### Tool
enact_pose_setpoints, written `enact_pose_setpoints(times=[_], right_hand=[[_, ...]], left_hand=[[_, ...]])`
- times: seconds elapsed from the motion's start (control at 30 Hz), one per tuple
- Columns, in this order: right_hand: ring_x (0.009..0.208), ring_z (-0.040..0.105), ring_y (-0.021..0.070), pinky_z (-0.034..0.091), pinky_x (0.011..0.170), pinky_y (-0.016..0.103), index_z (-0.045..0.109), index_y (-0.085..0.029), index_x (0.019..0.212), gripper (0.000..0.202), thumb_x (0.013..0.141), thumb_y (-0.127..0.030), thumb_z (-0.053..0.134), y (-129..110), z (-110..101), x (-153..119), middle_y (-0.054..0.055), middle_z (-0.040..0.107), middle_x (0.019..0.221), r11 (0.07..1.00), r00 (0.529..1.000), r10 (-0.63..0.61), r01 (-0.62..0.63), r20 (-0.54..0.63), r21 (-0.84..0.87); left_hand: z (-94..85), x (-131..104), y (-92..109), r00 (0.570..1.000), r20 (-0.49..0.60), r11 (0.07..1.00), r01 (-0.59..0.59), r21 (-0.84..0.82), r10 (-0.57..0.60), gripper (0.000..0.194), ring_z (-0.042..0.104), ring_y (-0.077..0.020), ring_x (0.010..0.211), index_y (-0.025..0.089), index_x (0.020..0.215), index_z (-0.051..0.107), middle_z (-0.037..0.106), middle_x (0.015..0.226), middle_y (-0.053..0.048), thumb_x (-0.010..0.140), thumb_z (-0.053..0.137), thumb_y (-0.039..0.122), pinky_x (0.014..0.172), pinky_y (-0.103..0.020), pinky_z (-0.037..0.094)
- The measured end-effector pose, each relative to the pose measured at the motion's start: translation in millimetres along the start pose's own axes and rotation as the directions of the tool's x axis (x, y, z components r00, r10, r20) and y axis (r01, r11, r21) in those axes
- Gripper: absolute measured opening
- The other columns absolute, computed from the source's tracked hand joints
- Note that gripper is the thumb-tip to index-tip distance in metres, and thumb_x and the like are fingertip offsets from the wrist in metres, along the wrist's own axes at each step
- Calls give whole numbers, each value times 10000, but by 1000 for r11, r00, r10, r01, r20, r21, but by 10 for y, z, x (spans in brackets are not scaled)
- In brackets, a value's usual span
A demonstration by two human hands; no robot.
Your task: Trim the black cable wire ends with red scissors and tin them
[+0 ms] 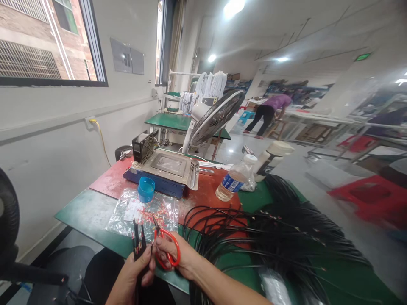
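Observation:
My left hand is closed around a small bunch of black cables, their stripped ends pointing up. Red-handled scissors sit in my right hand, blades pointing up and away from me. The fingertips of both hands meet at one black cable end; whether the right fingers also pinch it, I cannot tell. Just beyond the hands lies a clear plastic bag strewn with small red and yellow scraps. A blue cup of the same scraps' height and more stands on the bag's far part.
Behind the cup is a blue solder pot machine with a small fan. A liquid-filled bottle stands to its right. Many black cables cover the table's right side. A large white fan and a bending person are farther back.

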State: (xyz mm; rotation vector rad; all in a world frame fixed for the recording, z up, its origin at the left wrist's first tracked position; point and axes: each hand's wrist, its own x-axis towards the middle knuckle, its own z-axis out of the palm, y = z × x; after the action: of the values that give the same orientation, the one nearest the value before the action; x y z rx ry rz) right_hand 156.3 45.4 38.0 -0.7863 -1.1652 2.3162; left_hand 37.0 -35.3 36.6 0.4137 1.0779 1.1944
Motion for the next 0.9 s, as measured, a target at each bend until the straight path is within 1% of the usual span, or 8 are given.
enact_pose_setpoints(times=[0.27, 0.43, 0.5, 0.57, 0.63, 0.73, 0.8, 0.9], right_hand=[[291, 362, 42, 210, 257, 155, 560, -113, 610, 502, 606, -591, 714, -16, 10, -4, -49, 454, 414, 999, 1000, -7, 7, -18, -33], [324, 344, 45, 226, 318, 173, 544, -136, 651, 489, 653, -608, 669, 10, 2, -8, -60, 431, 436, 986, 997, -58, 49, -52, -159], [371, 372, 59, 266, 366, 186, 543, -146, 653, 459, 708, -593, 632, 13, -3, -28, -46, 453, 464, 922, 972, -206, 155, -113, -355], [465, 445, 88, 326, 445, 206, 569, -147, 661, 384, 768, -514, 615, 8, -3, -59, -8, 520, 535, 678, 872, -488, 344, -47, -650], [546, 483, 110, 348, 514, 228, 599, -149, 690, 291, 844, -392, 558, -3, 10, -91, 23, 566, 600, 229, 675, -701, 517, 229, -825], [569, 490, 121, 332, 534, 251, 618, -149, 825, 239, 918, -235, 416, -26, 70, -123, 33, 586, 630, -323, 434, -659, 575, 615, -752], [589, 505, 126, 321, 537, 265, 612, -141, 894, 242, 929, -179, 376, -38, 132, -128, 33, 593, 650, -505, 387, -557, 544, 735, -670], [585, 509, 127, 303, 530, 285, 615, -119, 895, 243, 924, -137, 374, -50, 221, -121, 28, 576, 645, -644, 359, -455, 499, 815, -580]], left_hand=[[-36, 15, -29, 996, -76, 993, -38, 113, 47, 459, 286, -50, 369, 142, 529, 568, 348, 337, 65, 682, 641, 568, 426, -190, 220], [-17, 10, 3, 992, -126, 999, -33, -33, 29, 345, 437, -67, 433, 132, 556, 605, 519, 450, 14, 708, 692, 428, 453, -170, 358], [-18, 11, 27, 983, -184, 985, -20, -172, -12, 208, 561, -105, 541, 127, 638, 645, 612, 560, -19, 708, 722, 307, 554, -198, 459], [-31, 7, 52, 968, -247, 947, -31, -319, -52, 110, 640, -157, 681, 123, 751, 673, 671, 660, -47, 691, 737, 190, 680, -267, 516], [-55, -6, 70, 955, -286, 909, -56, -413, -71, 159, 666, -188, 735, 124, 815, 678, 703, 715, -65, 671, 744, 129, 712, -308, 533], [-90, -40, 84, 962, -245, 888, -4, -460, -123, 180, 676, -194, 656, 122, 828, 682, 715, 702, -72, 670, 751, 171, 621, -295, 544], [-97, -72, 94, 968, -196, 872, 44, -488, -159, 197, 676, -197, 615, 114, 842, 686, 711, 672, -70, 676, 748, 200, 579, -286, 541], [-84, -123, 125, 974, -141, 827, 69, -557, -176, 212, 688, -223, 649, 106, 873, 683, 709, 663, -82, 684, 738, 183, 586, -294, 543]])
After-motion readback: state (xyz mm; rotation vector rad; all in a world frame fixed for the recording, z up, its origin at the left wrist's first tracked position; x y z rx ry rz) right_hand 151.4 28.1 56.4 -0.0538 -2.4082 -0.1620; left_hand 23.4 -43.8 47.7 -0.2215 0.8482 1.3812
